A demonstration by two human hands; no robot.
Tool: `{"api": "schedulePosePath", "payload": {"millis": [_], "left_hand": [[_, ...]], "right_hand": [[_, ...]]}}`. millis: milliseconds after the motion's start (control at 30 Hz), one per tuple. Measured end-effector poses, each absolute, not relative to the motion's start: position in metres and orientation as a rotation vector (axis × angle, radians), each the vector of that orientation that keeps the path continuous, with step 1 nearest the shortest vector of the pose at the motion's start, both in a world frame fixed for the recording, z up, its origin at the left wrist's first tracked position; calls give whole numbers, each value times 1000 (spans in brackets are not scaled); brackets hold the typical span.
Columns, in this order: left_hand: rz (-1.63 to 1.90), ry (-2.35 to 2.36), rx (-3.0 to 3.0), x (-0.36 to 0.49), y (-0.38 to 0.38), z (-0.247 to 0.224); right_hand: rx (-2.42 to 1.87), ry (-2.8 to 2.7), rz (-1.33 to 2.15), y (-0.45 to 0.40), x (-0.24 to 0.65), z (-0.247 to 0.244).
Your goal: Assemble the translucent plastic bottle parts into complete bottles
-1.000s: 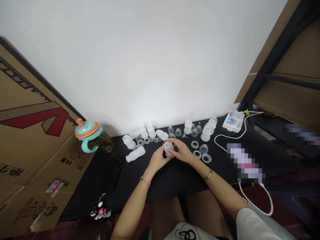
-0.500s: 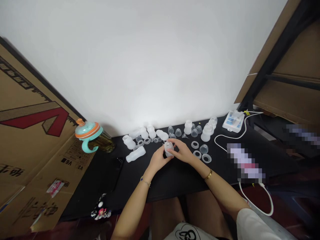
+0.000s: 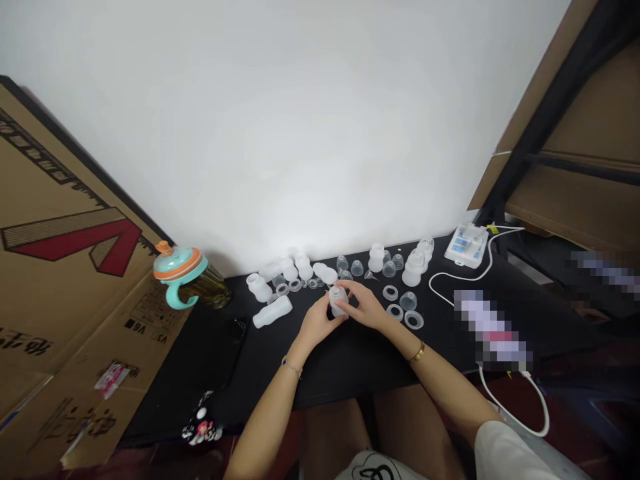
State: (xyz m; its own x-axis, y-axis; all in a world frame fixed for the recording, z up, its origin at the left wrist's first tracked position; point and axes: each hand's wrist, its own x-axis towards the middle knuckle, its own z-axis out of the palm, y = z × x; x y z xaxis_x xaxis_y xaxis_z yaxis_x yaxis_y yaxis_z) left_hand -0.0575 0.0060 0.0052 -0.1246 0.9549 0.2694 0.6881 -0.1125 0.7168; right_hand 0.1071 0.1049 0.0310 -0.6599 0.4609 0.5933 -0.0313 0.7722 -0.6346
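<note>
A small translucent white baby bottle stands upright between my hands, its top facing up. My left hand is closed around its left side. From the right, my right hand grips it near the top with thumb and fingers. Just behind lies a white bottle on its side. To the left another white bottle is lying down. Clear ring collars and a clear dome cap are to the right of my right hand.
Along the wall stand more white bottles and clear domes. A teal-lidded jug is at left beside a cardboard box. A dark phone lies left; a power strip with a white cable sits right.
Both hands stay on the bottle in nearly the same place. The view has shifted very slightly; nothing else visibly moved.
</note>
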Motion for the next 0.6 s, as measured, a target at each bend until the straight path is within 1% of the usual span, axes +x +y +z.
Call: {"api": "schedulePosePath", "payload": {"millis": [333, 600], "left_hand": [[1084, 1845, 1780, -57, 5, 7], [1084, 1843, 1780, -57, 5, 6]], "right_hand": [[-380, -2184, 859, 105, 105, 30], [-382, -2191, 836, 107, 104, 24]]}}
